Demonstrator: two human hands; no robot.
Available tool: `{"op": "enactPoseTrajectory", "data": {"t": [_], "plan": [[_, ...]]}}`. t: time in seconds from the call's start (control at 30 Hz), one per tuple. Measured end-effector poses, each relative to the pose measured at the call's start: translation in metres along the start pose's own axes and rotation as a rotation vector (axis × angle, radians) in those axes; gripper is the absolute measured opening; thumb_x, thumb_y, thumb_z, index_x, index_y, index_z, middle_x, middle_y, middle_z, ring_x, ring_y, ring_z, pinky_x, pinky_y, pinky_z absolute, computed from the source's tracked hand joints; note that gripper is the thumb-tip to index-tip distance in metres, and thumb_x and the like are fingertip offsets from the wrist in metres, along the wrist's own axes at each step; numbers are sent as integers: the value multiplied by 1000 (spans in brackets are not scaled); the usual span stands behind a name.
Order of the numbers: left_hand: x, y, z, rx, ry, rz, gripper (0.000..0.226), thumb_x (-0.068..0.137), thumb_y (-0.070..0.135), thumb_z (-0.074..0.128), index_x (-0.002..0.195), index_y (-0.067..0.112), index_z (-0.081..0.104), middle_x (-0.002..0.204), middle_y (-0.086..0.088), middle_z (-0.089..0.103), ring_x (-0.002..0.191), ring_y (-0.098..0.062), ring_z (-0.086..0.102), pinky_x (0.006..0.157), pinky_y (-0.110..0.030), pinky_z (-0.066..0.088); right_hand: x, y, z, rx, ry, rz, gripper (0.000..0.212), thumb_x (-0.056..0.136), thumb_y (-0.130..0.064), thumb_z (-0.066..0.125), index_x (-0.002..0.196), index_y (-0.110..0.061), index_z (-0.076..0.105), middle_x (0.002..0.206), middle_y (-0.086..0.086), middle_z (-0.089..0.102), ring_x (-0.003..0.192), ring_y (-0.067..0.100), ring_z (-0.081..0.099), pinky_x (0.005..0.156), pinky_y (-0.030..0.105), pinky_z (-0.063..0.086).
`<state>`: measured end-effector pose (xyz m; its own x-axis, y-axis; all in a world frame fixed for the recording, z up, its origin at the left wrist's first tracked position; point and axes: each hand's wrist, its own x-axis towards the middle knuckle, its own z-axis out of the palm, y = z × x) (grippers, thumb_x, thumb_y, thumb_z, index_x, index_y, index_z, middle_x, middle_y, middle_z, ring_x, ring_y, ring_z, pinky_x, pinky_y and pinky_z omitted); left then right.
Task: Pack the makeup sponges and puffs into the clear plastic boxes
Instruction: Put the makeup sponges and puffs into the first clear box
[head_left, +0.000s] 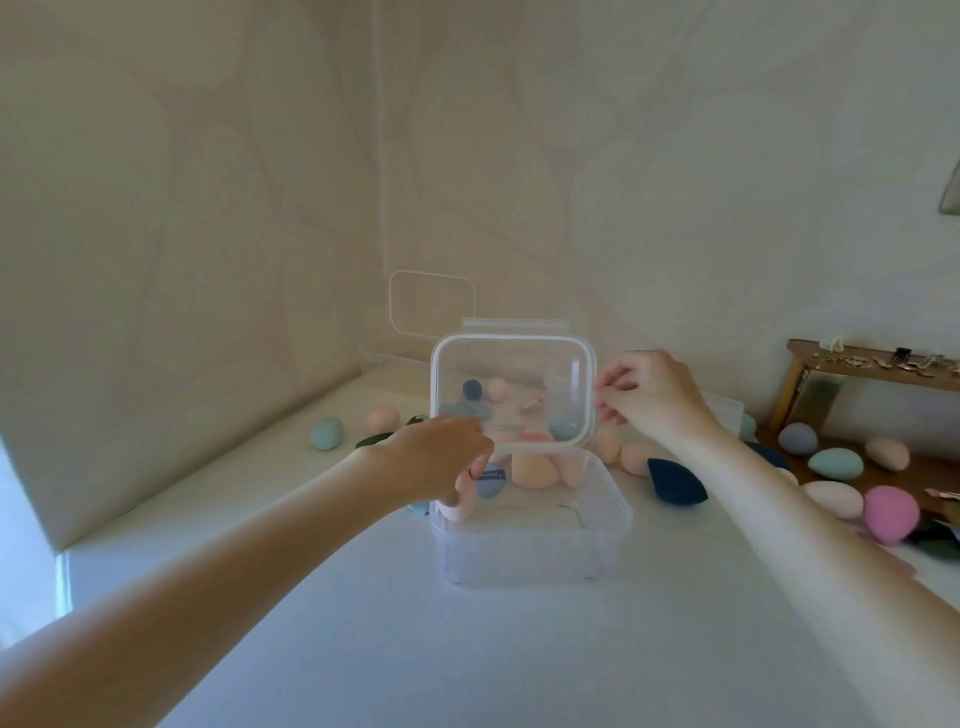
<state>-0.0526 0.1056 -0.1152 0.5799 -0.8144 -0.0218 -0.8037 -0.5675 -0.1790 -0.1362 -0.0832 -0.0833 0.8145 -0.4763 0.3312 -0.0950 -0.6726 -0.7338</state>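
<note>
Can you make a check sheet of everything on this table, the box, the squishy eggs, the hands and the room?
Surface: white table, smooth.
Job's things: clear box open, lid raised; a few sponges inside at its far end, many sponges loose around it.
Clutter: second clear box behind.
Grippers: left hand at the box's left rim; right hand pinching the lid's edge.
Cables: nothing seen.
Surroundings: patterned wall; wooden shelf at right.

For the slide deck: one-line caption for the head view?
Both hands, left and right, hold a clear lid tilted above an open clear box containing sponges.
</note>
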Motion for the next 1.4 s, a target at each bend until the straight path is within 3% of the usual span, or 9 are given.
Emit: {"op": "enactPoseTrajectory", "data": {"t": [0.1, 0.23, 0.33, 0.43, 0.67, 0.8, 0.93, 1.17, 1.4], "plan": [[-3, 0, -1, 15, 2, -5, 33, 85, 14, 61, 116, 17, 52, 122, -1, 45, 97, -20, 46, 74, -25, 31, 6, 36, -2, -260, -75, 133, 20, 84, 1, 55, 77, -15, 63, 89, 11, 68, 90, 29, 65, 81, 34, 53], [-10, -2, -1, -8, -18, -17, 33, 85, 13, 60, 117, 17, 52, 123, 0, 44, 106, -20, 48, 83, -28, 39, -4, 61, 22, -251, -417, 110, 43, 86, -13, 63, 126, -25, 56, 114, 4, 61, 101, 19, 56, 84, 26, 45], [-15, -3, -1, -3, -21, -16, 34, 86, 14, 60, 118, 17, 51, 125, 0, 42, 113, -20, 46, 87, -28, 39, -9, 51, 37, -306, -556, 14, 24, 94, -25, 54, 117, -33, 55, 113, -3, 59, 90, 11, 53, 68, 15, 41], [-15, -2, -1, 20, -16, -11, 34, 86, 15, 60, 119, 16, 50, 127, 0, 40, 113, -20, 45, 88, -29, 38, -4, 53, 45, -229, -366, 42, 11, 94, -18, 51, 94, -17, 62, 97, 8, 64, 88, 26, 56, 62, 20, 37], [-13, -5, 4, -40, 17, -20, 36, 83, 12, 62, 117, 16, 49, 121, 1, 44, 104, -18, 48, 92, -34, 43, 2, 18, 4, 173, 252, -27, 8, 88, -12, 44, 96, -14, 46, 74, -2, 50, 66, 17, 46, 58, 28, 35], [-10, -4, 5, -16, 12, -43, 36, 85, 13, 61, 119, 17, 51, 123, 0, 44, 110, -21, 49, 92, -32, 43, -17, -19, 15, 252, -248, 30, 24, 94, -27, 42, 85, -14, 59, 45, 2, 54, 34, 10, 34, 36, 14, 23], [-10, -3, 6, -9, 13, -76, 37, 85, 14, 60, 121, 17, 52, 124, -2, 44, 112, -22, 50, 91, -31, 42, -33, -19, 55, -54, -570, 113, 29, 95, -32, 45, 87, -9, 61, 49, 5, 54, 31, 11, 36, 32, 15, 26], [-11, -2, 9, 16, 50, -82, 41, 86, 19, 60, 125, 18, 49, 126, -3, 44, 115, -23, 49, 85, -25, 37, -35, -11, 89, -92, -551, 179, 34, 91, -38, 55, 82, -6, 58, 56, 5, 56, 45, 12, 53, 47, 19, 45], [-12, 2, 15, 47, 154, -82, 46, 81, 44, 60, 121, 25, 51, 118, 1, 49, 112, -22, 48, 91, -31, 32, -34, -12, 96, -175, -556, 158, 35, 91, -43, 51, 86, -10, 59, 56, 0, 56, 39, 7, 51, 41, 15, 40]]}}
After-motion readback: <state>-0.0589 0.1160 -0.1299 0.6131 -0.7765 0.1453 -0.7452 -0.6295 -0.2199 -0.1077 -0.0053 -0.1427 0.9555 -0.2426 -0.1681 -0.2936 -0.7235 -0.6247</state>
